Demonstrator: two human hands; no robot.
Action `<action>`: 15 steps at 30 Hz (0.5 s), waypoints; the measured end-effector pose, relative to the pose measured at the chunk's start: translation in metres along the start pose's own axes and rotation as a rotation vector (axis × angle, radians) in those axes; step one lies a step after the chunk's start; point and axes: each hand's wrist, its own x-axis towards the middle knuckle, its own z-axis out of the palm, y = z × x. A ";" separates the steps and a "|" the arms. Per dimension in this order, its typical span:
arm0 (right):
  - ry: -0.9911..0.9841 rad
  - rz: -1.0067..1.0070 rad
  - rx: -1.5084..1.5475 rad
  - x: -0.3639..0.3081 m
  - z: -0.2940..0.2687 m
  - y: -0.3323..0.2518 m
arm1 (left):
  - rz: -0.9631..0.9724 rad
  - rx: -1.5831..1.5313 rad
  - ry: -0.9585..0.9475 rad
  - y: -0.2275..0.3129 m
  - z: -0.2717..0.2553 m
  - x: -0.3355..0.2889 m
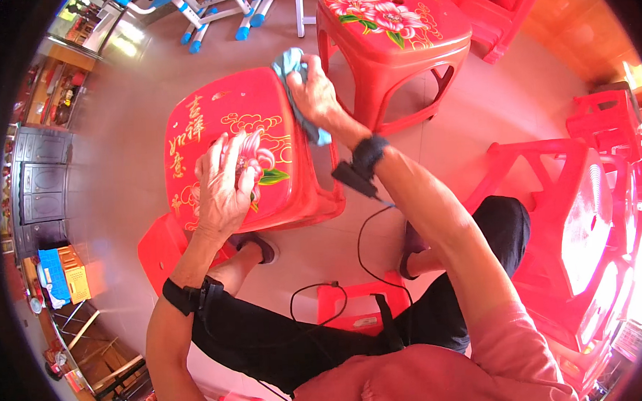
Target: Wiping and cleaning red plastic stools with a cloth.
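Red plastic: the stool [263, 149] stands on the floor [122, 231], my left hand [223, 183] spread flat on its seat, gripping nothing, I judge to steady it. My right hand [313, 97] clasps a blue cloth [286, 66] against the seat's right edge. What the blue box [53, 277] holds, I cannot tell.

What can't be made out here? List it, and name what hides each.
All in the head view:
Part of the pink flower print on the red square-seated plastic stool: under the left hand.
Part of the crumpled light-blue cloth: behind the right hand.
Far end of the second, flower-printed red plastic stool: beyond the top edge.
Top of the blue-and-white-legged furniture: cut off by the top edge.
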 end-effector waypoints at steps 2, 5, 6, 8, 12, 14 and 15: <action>-0.083 0.056 -0.058 0.037 0.001 0.021 | 0.018 -0.023 0.009 0.005 0.001 0.006; -0.141 0.259 -0.111 0.068 -0.002 0.059 | 0.043 -0.030 0.010 0.013 0.009 0.017; -0.156 0.267 -0.103 0.062 0.006 0.059 | 0.032 -0.021 -0.002 0.008 0.009 0.013; -0.091 0.222 -0.134 0.040 0.012 0.043 | 0.012 -0.004 0.014 0.001 0.008 0.007; 0.084 0.000 -0.033 -0.011 -0.002 0.015 | 0.006 0.039 -0.008 0.002 0.004 0.008; 0.141 -0.043 0.048 -0.046 -0.006 0.008 | 0.010 0.036 -0.014 0.001 0.005 0.008; 0.173 -0.077 0.094 -0.064 -0.006 0.004 | 0.009 0.039 -0.008 0.001 0.002 0.008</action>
